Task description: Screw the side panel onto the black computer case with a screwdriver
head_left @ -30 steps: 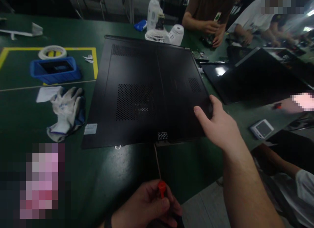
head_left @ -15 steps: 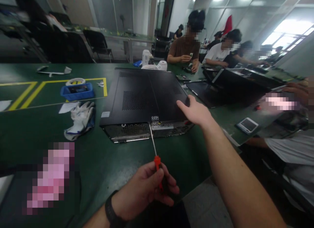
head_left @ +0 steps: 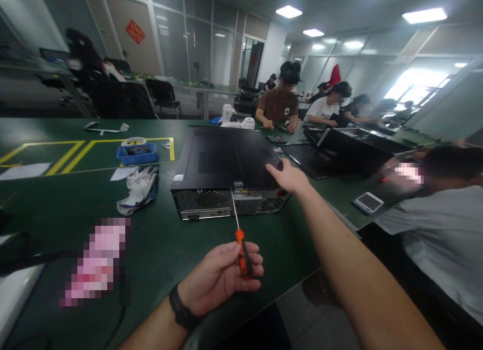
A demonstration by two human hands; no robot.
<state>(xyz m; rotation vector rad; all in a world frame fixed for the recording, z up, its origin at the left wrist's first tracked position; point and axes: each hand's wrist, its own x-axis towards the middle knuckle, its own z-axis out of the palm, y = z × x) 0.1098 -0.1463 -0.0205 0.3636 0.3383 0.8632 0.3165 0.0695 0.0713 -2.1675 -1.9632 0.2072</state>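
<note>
A black computer case [head_left: 226, 156] lies flat on the green table, its rear panel with vents and ports facing me. My left hand [head_left: 226, 269], with a dark band on the wrist, holds an orange and black screwdriver [head_left: 243, 257] by its handle. The thumb lies along the handle and the fingers curl loosely behind it. The shaft points away from me, its tip at the upper rear edge of the case near a small patterned label [head_left: 238, 184]. My right hand [head_left: 289, 176] rests with fingers outstretched on the right edge of the case top.
Left of the case are white gloves [head_left: 139, 189], a blue bin [head_left: 136, 154] and a roll of tape. A pixelated pink item [head_left: 100, 259] lies front left. At right are a white phone-like device [head_left: 368, 202], another opened case [head_left: 350, 146] and a seated person [head_left: 437, 224]. Co-workers sit farther back.
My head view has tilted up and shifted, so everything sits lower in the picture. My left fingers have loosened and turned around the screwdriver handle. The right hand stays on the case.
</note>
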